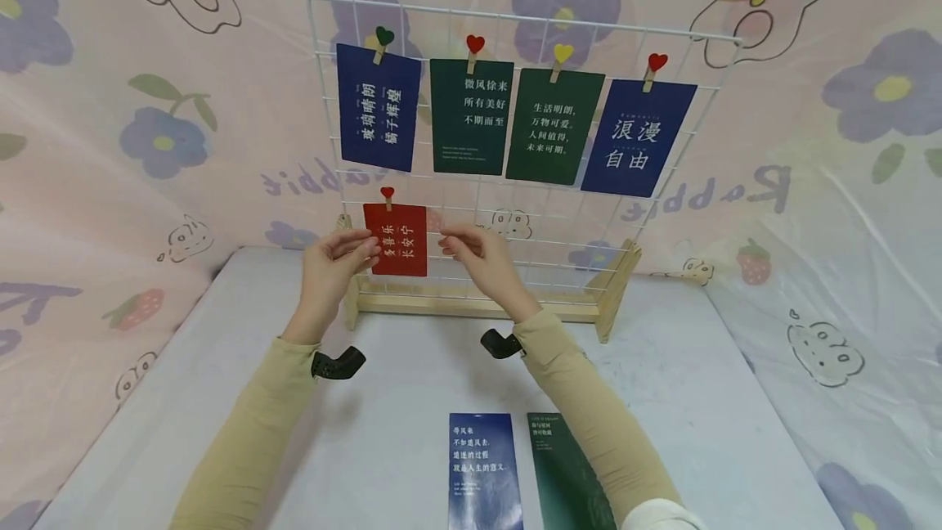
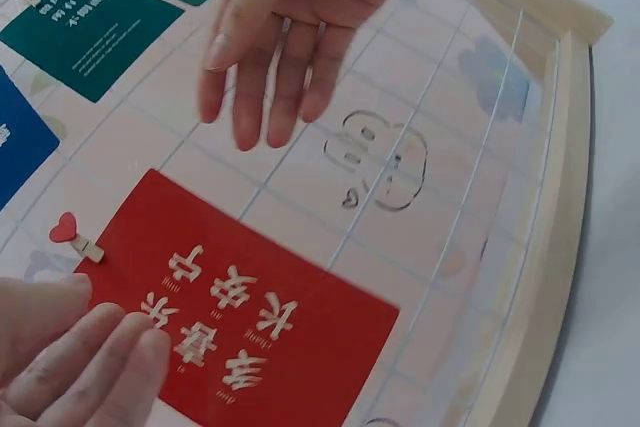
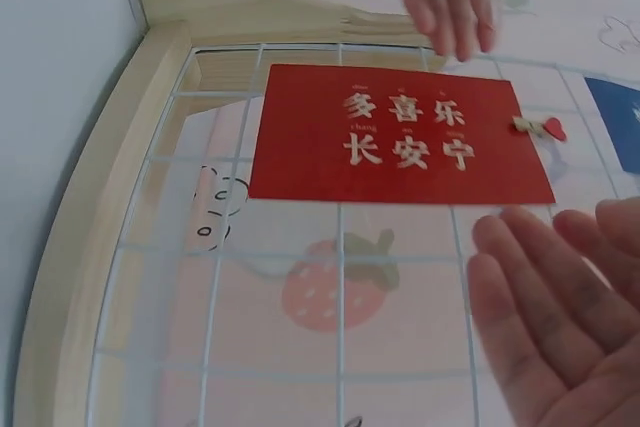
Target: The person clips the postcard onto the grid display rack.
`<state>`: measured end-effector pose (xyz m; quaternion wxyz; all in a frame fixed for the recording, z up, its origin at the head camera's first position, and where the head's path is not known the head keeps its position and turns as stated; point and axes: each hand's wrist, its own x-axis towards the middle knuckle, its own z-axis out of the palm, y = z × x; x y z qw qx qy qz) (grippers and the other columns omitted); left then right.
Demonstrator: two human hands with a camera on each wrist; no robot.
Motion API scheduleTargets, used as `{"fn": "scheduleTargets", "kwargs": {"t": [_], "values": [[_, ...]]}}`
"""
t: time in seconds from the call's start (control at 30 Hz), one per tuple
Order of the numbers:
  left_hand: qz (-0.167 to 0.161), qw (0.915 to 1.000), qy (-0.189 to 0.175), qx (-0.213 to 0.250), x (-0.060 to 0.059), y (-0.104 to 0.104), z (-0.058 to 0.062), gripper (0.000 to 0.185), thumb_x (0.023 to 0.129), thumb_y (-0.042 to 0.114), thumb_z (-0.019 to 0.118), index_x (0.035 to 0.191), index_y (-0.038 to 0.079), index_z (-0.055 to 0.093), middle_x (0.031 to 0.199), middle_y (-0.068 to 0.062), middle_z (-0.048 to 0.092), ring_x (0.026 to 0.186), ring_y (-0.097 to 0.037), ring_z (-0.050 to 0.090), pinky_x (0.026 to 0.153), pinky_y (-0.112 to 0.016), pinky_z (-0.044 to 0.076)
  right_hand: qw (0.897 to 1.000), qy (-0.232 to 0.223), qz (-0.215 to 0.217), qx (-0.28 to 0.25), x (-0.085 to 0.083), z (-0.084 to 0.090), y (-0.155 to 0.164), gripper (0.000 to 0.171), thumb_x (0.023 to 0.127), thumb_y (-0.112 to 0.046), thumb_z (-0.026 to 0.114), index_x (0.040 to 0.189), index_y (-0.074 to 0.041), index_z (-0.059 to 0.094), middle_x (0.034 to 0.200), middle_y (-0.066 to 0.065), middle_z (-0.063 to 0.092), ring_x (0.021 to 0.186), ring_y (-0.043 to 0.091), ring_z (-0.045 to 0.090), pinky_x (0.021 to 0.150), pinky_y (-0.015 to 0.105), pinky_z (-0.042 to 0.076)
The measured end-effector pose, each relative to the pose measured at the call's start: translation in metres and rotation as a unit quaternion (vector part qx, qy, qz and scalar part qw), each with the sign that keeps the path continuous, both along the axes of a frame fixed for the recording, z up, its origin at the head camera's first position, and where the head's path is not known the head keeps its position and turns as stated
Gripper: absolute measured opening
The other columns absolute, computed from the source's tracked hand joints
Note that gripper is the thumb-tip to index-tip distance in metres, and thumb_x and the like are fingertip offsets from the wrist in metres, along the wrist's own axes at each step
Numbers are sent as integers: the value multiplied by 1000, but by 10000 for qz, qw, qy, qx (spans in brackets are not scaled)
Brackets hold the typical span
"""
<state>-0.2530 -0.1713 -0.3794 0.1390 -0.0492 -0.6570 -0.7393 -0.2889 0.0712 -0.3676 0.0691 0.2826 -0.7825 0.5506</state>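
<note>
A red card (image 1: 405, 260) with white characters hangs on a white wire grid (image 1: 471, 200) from a small wooden clothespin with a red heart (image 1: 388, 195). My left hand (image 1: 329, 278) is at the card's left edge, its fingertips right at the border and its fingers loosely extended. To the right of the card, my right hand (image 1: 489, 264) is held in front of the grid with relaxed fingers and nothing in them. In the right wrist view, a gap shows between the right fingertips and the card (image 3: 300, 137).
Along the upper grid, heart clothespins hold a blue card (image 1: 377, 150), two green cards (image 1: 471, 150) and another blue card (image 1: 621, 178). A wooden stand (image 1: 478, 307) supports the grid. Nearer me, a blue card (image 1: 482, 505) and a green card (image 1: 562, 464) lie on the white table (image 1: 397, 432).
</note>
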Motion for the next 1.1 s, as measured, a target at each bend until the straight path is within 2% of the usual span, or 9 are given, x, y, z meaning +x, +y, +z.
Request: {"fn": "scheduleTargets", "kwargs": {"t": [0.13, 0.3, 0.37, 0.5, 0.6, 0.7, 0.77, 0.9, 1.1], "values": [[-571, 9978, -336, 81, 7, 4, -4, 41, 91, 9, 66, 123, -12, 53, 113, -22, 65, 94, -22, 68, 82, -33, 53, 9988, -390, 185, -246, 6, -1, 18, 27, 99, -12, 54, 120, 1, 61, 109, 18, 66, 99, 29, 64, 88, 37, 53], [-1209, 9891, -821, 182, 15, 11, -11, 45, 94, 10, 62, 129, -12, 47, 112, -14, 67, 98, -20, 67, 86, -37, 52, 9970, -711, 220, -231, 26, 13, 38, 29, 101, -6, 48, 124, 11, 55, 112, 28, 62, 104, 41, 59, 91, 48, 49], [-1387, 9856, -958, 157, 19, 14, -14, 44, 95, 10, 61, 130, -12, 46, 110, -10, 68, 99, -21, 66, 88, -39, 51, 9970, -719, 210, -203, 30, 13, 48, 30, 101, -5, 46, 124, 11, 54, 112, 29, 61, 104, 42, 59, 91, 49, 49], [-1647, 9806, -1063, 5, 25, 17, -22, 41, 95, 12, 60, 128, -10, 49, 111, -7, 68, 105, -27, 63, 90, -41, 50, 9969, -668, 242, -352, 22, -10, 73, 31, 102, -10, 45, 125, 9, 54, 111, 27, 62, 103, 41, 60, 89, 46, 51], [-1812, 9765, -1168, -29, 28, 20, -28, 40, 96, 13, 60, 127, -8, 50, 115, -10, 66, 111, -34, 59, 91, -41, 50, 9965, -753, 99, -352, 21, -23, 89, 34, 103, -15, 46, 126, 8, 54, 112, 25, 63, 103, 39, 61, 88, 45, 52], [-2019, 9703, -1330, 10, 30, 22, -34, 41, 96, 12, 59, 130, -8, 49, 122, -16, 62, 112, -35, 58, 91, -41, 50, 9949, -960, -45, -309, 26, -29, 103, 37, 103, -18, 46, 128, 9, 52, 113, 26, 63, 104, 39, 61, 90, 47, 50], [-2173, 9656, -1428, 11, 31, 24, -38, 43, 97, 11, 58, 133, -9, 46, 126, -20, 58, 110, -31, 60, 91, -42, 50, 9943, -1025, -89, -292, 29, -32, 112, 38, 103, -18, 46, 128, 10, 51, 113, 26, 62, 104, 39, 60, 91, 48, 50], [-2385, 9577, -1607, 36, 34, 29, -44, 42, 97, 9, 57, 134, -8, 45, 127, -21, 58, 110, -28, 61, 91, -43, 50, 9935, -1085, -87, -341, 34, -38, 127, 38, 103, -18, 46, 130, 9, 49, 113, 27, 62, 104, 39, 60, 90, 48, 50], [-2645, 9457, -1891, 19, 39, 38, -55, 44, 97, 10, 57, 134, -9, 44, 132, -26, 52, 116, -35, 56, 92, -42, 49, 9944, -1031, -128, -195, 44, -40, 147, 38, 104, -18, 44, 130, 9, 49, 112, 26, 63, 101, 39, 62, 87, 45, 52]]}}
